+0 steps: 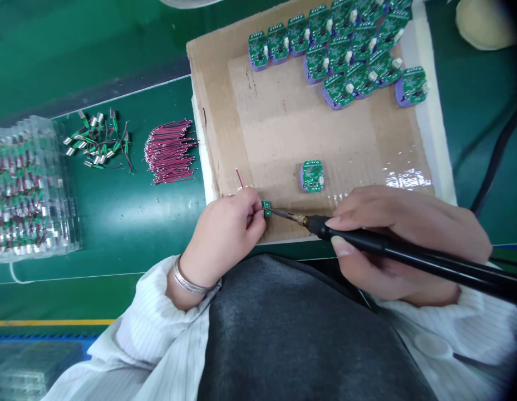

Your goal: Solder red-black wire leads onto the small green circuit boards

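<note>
The left hand (222, 234) is clenched in a fingertip pinch on a small green circuit board (266, 208). A red wire (240, 178) rises behind the fingers (its attachment point is hidden). The right hand (400, 239) grasps a black soldering iron (367, 240) pen-fashion, with the metal tip (285, 214) at the board's edge; contact cannot be confirmed. A metal bangle (187, 283) circles the left wrist, beside a white striped smock sleeve (158, 323). Further out, a cardboard sheet (275, 122) carries a lone purple-backed board (312, 176) and, well beyond it, rows of similar boards (337, 92). To the left, the green bench (128, 223) holds a bundle of red-and-black wires (170, 151), small wired motors (97, 139) and a clear plastic tray (24, 189) of wired components.
</note>
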A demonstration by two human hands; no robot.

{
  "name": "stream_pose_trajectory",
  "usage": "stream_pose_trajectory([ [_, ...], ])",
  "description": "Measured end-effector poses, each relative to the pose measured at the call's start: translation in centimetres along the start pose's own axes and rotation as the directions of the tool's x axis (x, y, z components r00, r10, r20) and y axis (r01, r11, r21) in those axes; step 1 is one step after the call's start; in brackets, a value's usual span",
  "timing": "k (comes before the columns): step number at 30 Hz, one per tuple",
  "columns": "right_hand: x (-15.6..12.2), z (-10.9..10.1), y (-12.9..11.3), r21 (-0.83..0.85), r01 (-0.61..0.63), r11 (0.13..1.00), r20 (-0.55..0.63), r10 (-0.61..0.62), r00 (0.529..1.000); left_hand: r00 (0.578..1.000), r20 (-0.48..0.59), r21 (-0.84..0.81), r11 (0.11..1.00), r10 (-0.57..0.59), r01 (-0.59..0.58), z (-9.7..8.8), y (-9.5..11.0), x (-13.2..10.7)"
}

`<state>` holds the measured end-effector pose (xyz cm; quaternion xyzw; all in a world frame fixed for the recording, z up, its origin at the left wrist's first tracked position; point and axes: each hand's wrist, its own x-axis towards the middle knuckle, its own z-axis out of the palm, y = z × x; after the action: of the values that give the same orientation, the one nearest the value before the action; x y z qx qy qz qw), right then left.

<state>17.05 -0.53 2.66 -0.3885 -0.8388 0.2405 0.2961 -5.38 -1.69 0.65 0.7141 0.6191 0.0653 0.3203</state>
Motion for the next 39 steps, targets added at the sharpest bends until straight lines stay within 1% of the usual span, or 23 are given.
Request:
stream_pose_trajectory([
  [4,0.4,0.2,-0.2,-0.006,0.033,0.999,-0.029,-0.034,0.999,1.0,0.004,0.01,1.0,-0.003,0.003,0.0,0.2,0.1],
  [8,0.6,0.2,-0.2,0.011,0.118,0.993,-0.074,-0.117,0.99,1.0,-0.001,0.021,1.0,-0.002,0.002,0.0,0.2,0.2],
  [11,0.4,-0.2,-0.2,-0.013,0.116,0.993,-0.059,-0.116,0.991,1.0,-0.005,0.024,1.0,0.003,-0.003,0.0,0.2,0.2],
  [15,0.2,-0.4,-0.2,-0.027,0.058,0.998,-0.04,-0.059,0.997,1.0,-0.009,0.03,1.0,0.007,-0.007,0.0,0.2,0.2],
  [20,0.1,0.0,0.2,-0.01,0.137,0.991,-0.099,-0.137,0.986,1.0,0.003,0.023,1.0,0.007,-0.007,-0.1,0.2,0.0],
  [22,-0.2,0.2,0.5,0.022,0.112,0.993,-0.132,-0.108,0.985,1.0,0.008,0.028,0.999,0.017,-0.017,-0.1,0.1,-0.1],
  [24,-0.6,0.3,0.6,0.057,0.031,0.998,-0.15,-0.022,0.988,0.999,0.01,0.039,0.999,0.032,-0.033,-0.2,0.1,-0.2],
  [26,-0.8,0.4,0.5,0.085,-0.064,0.994,-0.13,0.075,0.989,0.999,0.01,0.049,0.998,0.043,-0.044,-0.2,0.2,-0.3],
  [28,-1.0,0.4,0.4,0.111,-0.108,0.988,-0.132,0.122,0.984,0.999,0.007,0.049,0.998,0.049,-0.05,-0.2,0.2,-0.3],
  [30,-1.0,0.5,0.3,0.113,-0.111,0.987,-0.144,0.127,0.981,0.999,0.004,0.046,0.998,0.048,-0.049,-0.2,0.2,-0.3],
  [33,-1.0,0.6,0.3,0.084,-0.083,0.993,-0.165,0.096,0.982,0.999,-0.004,0.047,0.998,0.045,-0.045,-0.1,0.2,-0.2],
  [39,-0.8,0.1,0.6,0.084,-0.037,0.996,-0.141,0.048,0.989,0.999,-0.012,0.051,0.998,0.04,-0.039,-0.1,0.1,-0.1],
])
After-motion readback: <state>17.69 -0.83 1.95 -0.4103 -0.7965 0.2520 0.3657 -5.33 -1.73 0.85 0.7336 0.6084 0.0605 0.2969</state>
